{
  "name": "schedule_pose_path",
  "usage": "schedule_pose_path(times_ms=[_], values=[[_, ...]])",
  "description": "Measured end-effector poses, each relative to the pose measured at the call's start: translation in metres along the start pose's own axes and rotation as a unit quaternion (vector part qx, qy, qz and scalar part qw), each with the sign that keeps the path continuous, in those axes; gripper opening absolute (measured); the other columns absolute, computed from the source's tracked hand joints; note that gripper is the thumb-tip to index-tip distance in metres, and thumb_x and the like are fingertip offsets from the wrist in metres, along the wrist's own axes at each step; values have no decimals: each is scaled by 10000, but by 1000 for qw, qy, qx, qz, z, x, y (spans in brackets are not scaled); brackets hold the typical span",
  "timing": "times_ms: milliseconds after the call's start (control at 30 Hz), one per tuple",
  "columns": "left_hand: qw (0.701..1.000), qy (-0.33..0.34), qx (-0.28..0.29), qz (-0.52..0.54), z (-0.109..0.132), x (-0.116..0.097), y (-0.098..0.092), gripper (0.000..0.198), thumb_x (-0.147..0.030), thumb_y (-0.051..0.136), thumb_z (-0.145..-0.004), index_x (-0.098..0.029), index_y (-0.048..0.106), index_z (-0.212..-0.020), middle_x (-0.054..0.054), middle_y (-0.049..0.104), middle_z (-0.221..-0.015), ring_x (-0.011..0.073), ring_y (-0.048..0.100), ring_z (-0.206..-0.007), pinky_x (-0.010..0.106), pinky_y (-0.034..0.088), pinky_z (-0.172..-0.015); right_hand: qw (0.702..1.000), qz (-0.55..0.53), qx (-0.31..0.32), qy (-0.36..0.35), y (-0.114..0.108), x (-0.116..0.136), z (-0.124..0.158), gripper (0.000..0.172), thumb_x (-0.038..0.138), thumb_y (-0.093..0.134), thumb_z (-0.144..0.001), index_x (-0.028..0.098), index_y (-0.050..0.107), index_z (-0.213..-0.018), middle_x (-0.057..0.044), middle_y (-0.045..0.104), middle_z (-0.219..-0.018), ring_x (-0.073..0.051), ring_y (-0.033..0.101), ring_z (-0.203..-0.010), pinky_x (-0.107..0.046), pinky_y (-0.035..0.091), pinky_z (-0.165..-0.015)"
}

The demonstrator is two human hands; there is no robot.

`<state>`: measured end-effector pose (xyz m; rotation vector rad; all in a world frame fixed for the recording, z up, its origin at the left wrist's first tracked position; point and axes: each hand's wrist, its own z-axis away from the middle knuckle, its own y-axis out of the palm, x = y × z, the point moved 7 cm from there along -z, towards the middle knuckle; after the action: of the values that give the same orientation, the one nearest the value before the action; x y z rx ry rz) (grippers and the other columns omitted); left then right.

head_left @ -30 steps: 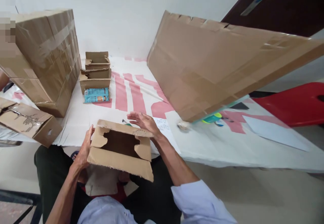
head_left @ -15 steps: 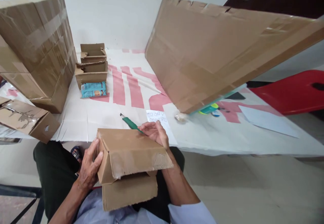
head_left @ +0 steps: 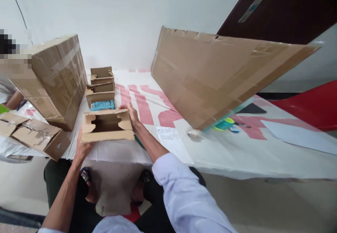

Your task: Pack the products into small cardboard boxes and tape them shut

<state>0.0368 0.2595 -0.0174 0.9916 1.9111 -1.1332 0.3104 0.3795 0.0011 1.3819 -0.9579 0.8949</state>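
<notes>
An open-topped cardboard box [head_left: 110, 135] is held over the table's front edge, its opening facing up towards me. My left hand [head_left: 83, 148] grips its left end from below, the fingers partly hidden behind the cardboard. At the other end, my right hand [head_left: 132, 115] is closed around the far right corner. Just beyond the box lies a blue packet [head_left: 102, 105], in front of two similar open boxes, the nearer box [head_left: 100, 92] and the farther box [head_left: 101, 74]. A green-handled cutter [head_left: 139, 142] shows only in part beside my right forearm.
A tall taped carton [head_left: 59, 82] stands at the left, with a smaller closed box [head_left: 39, 136] before it. At the right leans a big cardboard sheet [head_left: 210, 75]. Paper with drawn shapes [head_left: 171, 140] lies near the front edge. Another person's arm [head_left: 14, 100] shows far left.
The box has gone from my lap up and forward over the table edge, and its opening has turned upward. My right hand has shifted from beneath it to its right end. The view has tilted.
</notes>
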Motion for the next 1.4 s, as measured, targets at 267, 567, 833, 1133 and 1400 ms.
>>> schedule_pose_path(times_ms=[267,567,833,1133,1400], values=[[995,-80,-51,-18,-24,41,-6,732,-524,894,-647,-210,633,-1255,138,709,-1257,312,728,-1059,431,605,-885,988,131,-66,-50,-29,-36,-10,621,801,601,-867,239,694,-1113,-84,760,-1147,-278,665,-1157,-446,548,-1032],[968,-157,54,-188,12,23,59,256,-497,789,-844,-253,727,-886,52,800,-867,257,756,-841,326,519,-746,945,289,72,-136,-32,-89,61,580,572,501,-1022,217,607,-1469,-153,668,-1472,-295,640,-1332,-476,518,-1141],[959,-158,44,-230,-38,25,80,346,-568,777,-865,-231,797,-787,150,831,-870,376,767,-892,440,547,-768,783,584,26,-214,-75,-53,92,356,271,641,-979,176,701,-1317,-191,678,-1375,-351,610,-1260,-528,518,-1065],[961,-129,25,-245,-97,42,80,388,-602,722,-871,-236,803,-770,145,829,-848,378,765,-911,432,555,-787,688,687,-7,-234,-97,-56,119,313,181,649,-1007,223,688,-1314,-109,735,-1189,-290,648,-1076,-411,487,-908],[960,-103,50,-257,-137,48,88,466,-627,690,-856,-231,723,-613,124,768,-687,345,738,-805,402,529,-748,684,687,-16,-248,-98,-55,118,281,190,635,-1021,232,703,-1290,-104,741,-1157,-288,636,-1055,-407,456,-881]])
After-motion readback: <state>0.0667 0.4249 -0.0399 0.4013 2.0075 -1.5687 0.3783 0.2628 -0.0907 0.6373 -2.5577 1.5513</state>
